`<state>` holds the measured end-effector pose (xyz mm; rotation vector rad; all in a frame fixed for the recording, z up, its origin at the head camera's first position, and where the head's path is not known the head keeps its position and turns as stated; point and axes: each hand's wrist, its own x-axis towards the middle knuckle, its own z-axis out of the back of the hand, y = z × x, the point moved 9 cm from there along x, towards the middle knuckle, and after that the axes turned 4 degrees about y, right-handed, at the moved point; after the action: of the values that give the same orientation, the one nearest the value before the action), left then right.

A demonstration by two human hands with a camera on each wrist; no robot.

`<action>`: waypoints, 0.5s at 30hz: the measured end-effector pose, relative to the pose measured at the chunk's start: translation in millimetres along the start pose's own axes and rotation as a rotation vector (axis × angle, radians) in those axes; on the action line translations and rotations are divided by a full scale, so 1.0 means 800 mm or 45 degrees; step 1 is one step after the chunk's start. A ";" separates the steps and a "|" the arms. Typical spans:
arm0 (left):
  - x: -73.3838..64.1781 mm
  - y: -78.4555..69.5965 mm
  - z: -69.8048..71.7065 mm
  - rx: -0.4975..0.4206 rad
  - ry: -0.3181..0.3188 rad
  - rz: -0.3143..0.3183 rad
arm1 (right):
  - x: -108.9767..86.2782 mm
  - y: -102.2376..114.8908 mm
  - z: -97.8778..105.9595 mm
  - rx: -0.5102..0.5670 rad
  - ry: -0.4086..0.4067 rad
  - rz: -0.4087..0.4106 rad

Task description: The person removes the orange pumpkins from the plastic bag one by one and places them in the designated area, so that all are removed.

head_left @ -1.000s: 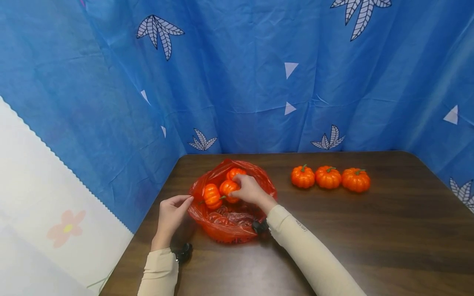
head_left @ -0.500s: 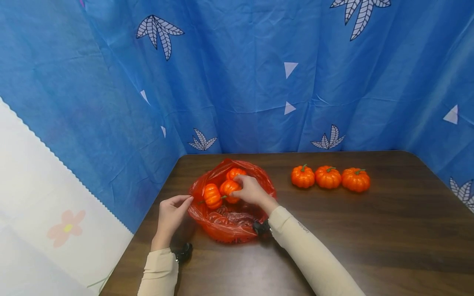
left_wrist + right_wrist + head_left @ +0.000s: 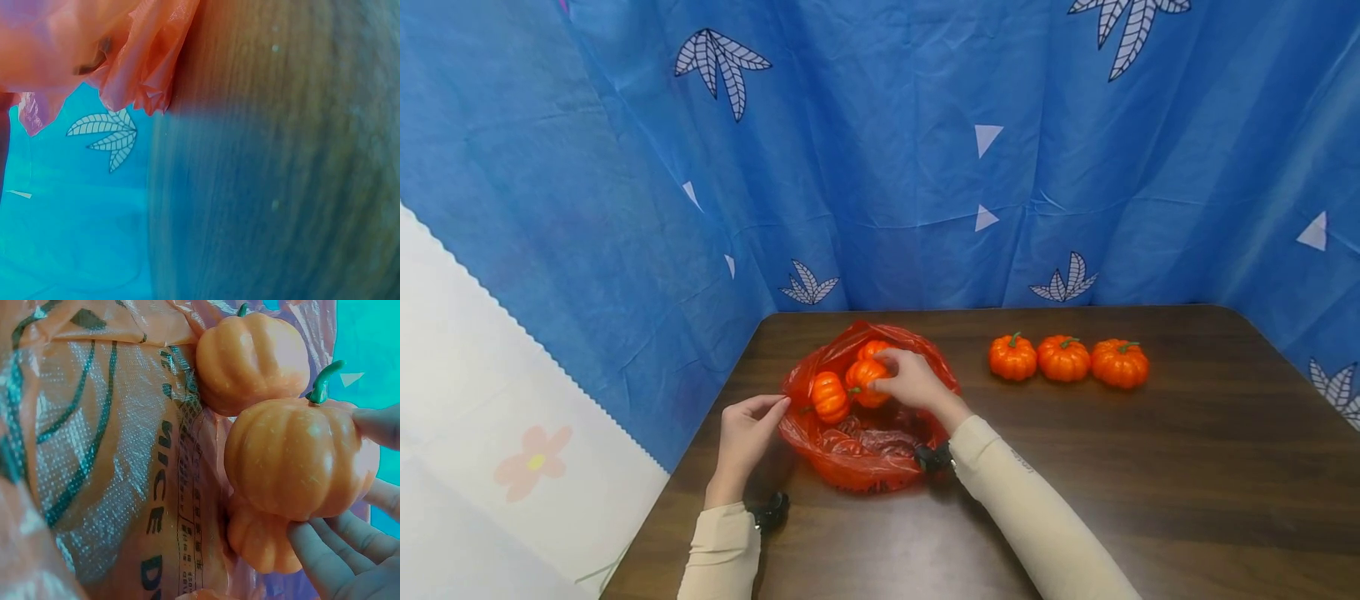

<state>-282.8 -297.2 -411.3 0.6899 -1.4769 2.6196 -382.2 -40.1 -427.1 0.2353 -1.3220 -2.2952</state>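
A red plastic bag point(image 3: 859, 475) stands with its mouth open in the head view. At its left rim, my left hand point(image 3: 741, 442) pinches the plastic between thumb and forefinger. Inside the mouth, my right hand point(image 3: 919, 390) grips a small orange pumpkin point(image 3: 865, 377) with a green stem. The right wrist view has this pumpkin point(image 3: 297, 459) between the thumb and the fingers point(image 3: 362, 537). Beside it in the bag lies one pumpkin point(image 3: 830, 400) to the left, and another pumpkin point(image 3: 871, 347) behind, partly covered. Only the bag's side point(image 3: 144, 56) shows in the left wrist view, not the hand.
Three more orange pumpkins stand in a row on the dark wooden table point(image 3: 1150, 467), to the bag's right; the middle pumpkin point(image 3: 1063, 360) is near the table's back edge. A blue patterned curtain point(image 3: 910, 167) hangs behind. White cloth point(image 3: 467, 400) lies at the left.
My right hand, with the pumpkin in its grip, has shifted slightly up and to the right. The left hand stays at the bag's rim.
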 end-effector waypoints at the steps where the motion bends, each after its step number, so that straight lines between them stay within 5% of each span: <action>1: 0.000 0.000 0.000 -0.002 -0.001 0.001 | 0.000 -0.001 0.001 0.002 -0.002 -0.001; 15: 0.001 0.001 -0.002 -0.003 0.001 0.000 | -0.007 -0.010 0.016 0.056 -0.047 -0.029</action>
<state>-284.3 -296.5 -411.9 0.6888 -1.4795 2.6180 -384.7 -24.0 -427.6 0.2251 -1.3964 -2.3013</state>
